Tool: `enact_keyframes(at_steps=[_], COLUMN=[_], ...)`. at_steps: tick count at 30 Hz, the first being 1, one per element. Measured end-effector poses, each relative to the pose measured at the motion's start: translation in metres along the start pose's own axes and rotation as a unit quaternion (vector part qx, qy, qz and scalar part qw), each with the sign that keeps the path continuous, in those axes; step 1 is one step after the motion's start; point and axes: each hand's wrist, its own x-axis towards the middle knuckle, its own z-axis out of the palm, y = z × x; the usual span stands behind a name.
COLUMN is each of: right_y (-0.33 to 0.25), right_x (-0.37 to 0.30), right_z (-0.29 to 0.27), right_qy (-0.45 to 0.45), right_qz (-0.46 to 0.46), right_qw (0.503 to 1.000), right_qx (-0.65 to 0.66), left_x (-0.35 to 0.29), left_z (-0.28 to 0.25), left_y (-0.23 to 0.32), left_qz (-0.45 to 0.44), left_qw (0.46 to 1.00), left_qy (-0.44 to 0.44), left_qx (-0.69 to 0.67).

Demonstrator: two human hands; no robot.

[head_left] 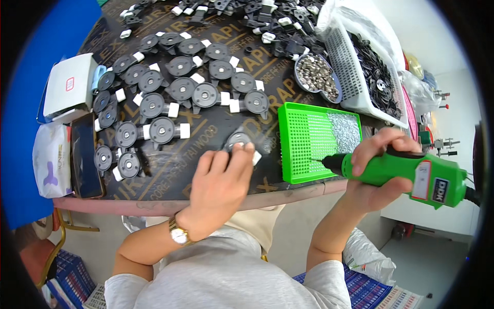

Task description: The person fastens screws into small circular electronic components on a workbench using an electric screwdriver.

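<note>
A green electric screwdriver (pixel 391 172) lies in the grip of my right hand (pixel 373 165). Its dark tip reaches over the green screw tray (pixel 285 175), which has rows of holes and a heap of small silvery screws (pixel 343 131). My left hand (pixel 221 177) is closed, fingertips on a black disc-shaped part with a white tab (pixel 238 138) on the table, partly hidden by the fingers. Left of and beyond this hand stand several similar black disc-shaped parts (pixel 162 130) with white tabs, each with a metal dot at its centre.
A bowl of round metal pieces (pixel 314 72) stands beyond the tray. Beside it, a white basket (pixel 346 67) holds black parts. Loose black parts (pixel 280 26) pile up at the back. On the left are a white box (pixel 69 85), a phone (pixel 86 154) and a tissue pack (pixel 51 159).
</note>
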Motion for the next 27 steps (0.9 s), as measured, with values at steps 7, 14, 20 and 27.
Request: enact_keyframes(at_steps=[7,14,20,27], right_y=[0.0,0.009,0.009,0.005], right_x=[-0.026,-0.03,-0.031,-0.027], right_z=[-0.016,-0.025,-0.019,-0.016], right_qy=[0.127,0.096,0.094,0.121], right_qz=[0.058,0.079,0.076,0.079], right_qw=[0.99,0.989,0.987,0.984], right_qx=[-0.033,-0.086,-0.107,-0.105], left_x=[0.004,0.006,0.009,-0.003], left_z=[-0.005,0.0,-0.015,-0.013], left_y=[-0.002,-0.006,-0.01,-0.021], left_qz=[-0.005,-0.061,-0.071,-0.072], left_qw=[0.999,0.994,0.988,0.973], left_qy=[-0.006,0.002,-0.009,-0.048], left_qx=[-0.035,-0.089,-0.134,-0.216])
